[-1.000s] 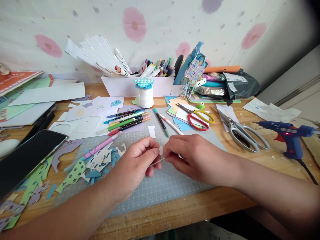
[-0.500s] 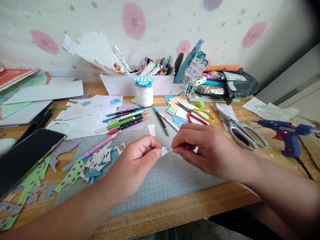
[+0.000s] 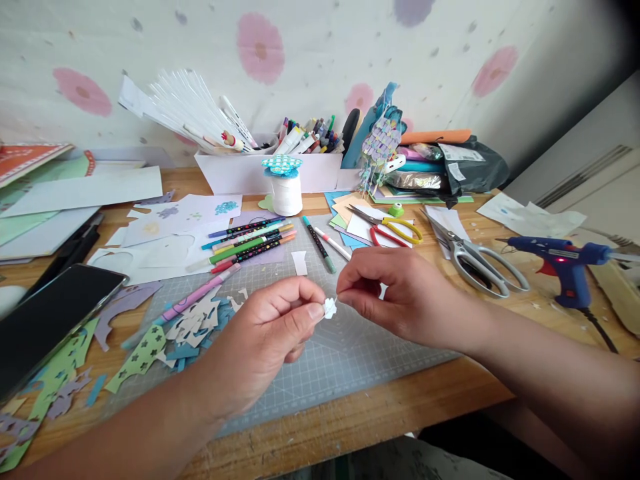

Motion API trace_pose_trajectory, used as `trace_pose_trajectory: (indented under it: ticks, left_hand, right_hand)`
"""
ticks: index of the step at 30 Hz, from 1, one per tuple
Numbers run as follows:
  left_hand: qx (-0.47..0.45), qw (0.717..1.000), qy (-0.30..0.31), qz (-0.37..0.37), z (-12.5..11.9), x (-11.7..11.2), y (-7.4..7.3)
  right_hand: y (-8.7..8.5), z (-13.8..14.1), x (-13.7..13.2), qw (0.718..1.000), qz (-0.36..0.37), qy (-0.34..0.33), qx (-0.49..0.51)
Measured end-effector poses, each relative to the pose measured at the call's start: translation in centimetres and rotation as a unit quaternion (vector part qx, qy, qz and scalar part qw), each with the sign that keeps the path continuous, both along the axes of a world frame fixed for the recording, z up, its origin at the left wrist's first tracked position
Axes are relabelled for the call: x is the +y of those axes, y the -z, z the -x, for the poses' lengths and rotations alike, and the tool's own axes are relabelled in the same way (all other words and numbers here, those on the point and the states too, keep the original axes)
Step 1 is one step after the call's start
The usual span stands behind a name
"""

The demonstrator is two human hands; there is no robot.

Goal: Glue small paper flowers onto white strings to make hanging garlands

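Observation:
My left hand pinches a small white paper flower between thumb and forefinger, above the grey cutting mat. The flower's petals face up at the fingertips. Just right of it, my right hand has its thumb and forefinger pressed together on a thin white thread, mostly hidden by the fingers. A white spool of thread with a blue patterned paper flower on top stands behind the hands. One small white paper piece lies on the mat between spool and hands.
Colored markers and paper scraps lie to the left, beside a phone. Scissors with red and yellow handles, larger grey scissors and a blue glue gun with a lit red light are on the right.
My right fingers have come closer to the paper flower, so the strand between the hands looks shorter. The flower has turned more toward the camera. The view has shifted slightly.

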State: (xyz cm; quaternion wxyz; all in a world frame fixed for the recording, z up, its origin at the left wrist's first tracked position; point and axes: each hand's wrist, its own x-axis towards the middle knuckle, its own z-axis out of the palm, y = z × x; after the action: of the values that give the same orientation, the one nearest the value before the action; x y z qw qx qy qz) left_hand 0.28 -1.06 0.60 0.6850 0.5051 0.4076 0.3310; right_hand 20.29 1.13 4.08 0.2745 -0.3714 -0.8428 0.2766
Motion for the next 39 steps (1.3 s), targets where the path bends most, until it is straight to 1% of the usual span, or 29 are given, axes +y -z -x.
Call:
trace_pose_trajectory:
  ticks: [5,12,15,20,24,27,30,35,39]
  left_hand:
    - [-0.033,0.999,0.004,0.025,0.0,0.1,0.0]
    - [-0.054,0.997,0.006,0.048,0.0,0.4,0.2]
    - [-0.049,0.998,0.000,0.045,0.0,0.5,0.3]
    - [-0.004,1.000,0.000,0.009,-0.1,0.5,0.2]
    - [0.040,0.999,-0.001,-0.011,0.0,0.6,0.3]
    - [0.066,0.997,0.002,-0.029,0.1,0.5,0.4]
    - [0.092,0.994,0.005,-0.061,0.2,0.6,0.4]
    - [0.151,0.979,0.011,-0.135,0.1,0.7,0.1]
    - [0.230,0.955,0.007,-0.188,-0.1,0.7,-0.2]
  right_hand:
    - [0.2,0.1,0.1,1.000,0.013,0.010,0.016]
    - [0.2,-0.1,0.1,0.999,0.025,0.023,0.034]
    - [0.2,-0.1,0.1,0.999,0.026,0.031,0.035]
    - [0.3,-0.1,0.1,0.998,0.032,0.042,0.033]
    - [0.7,0.2,0.1,0.996,0.065,0.043,0.050]
    - [1.2,0.4,0.1,0.993,0.087,0.033,0.068]
    - [1.4,0.5,0.1,0.994,0.076,0.018,0.074]
    - [1.3,0.6,-0.2,0.997,0.045,0.018,0.056]
    - [1.3,0.8,-0.5,0.997,0.045,0.017,0.056]
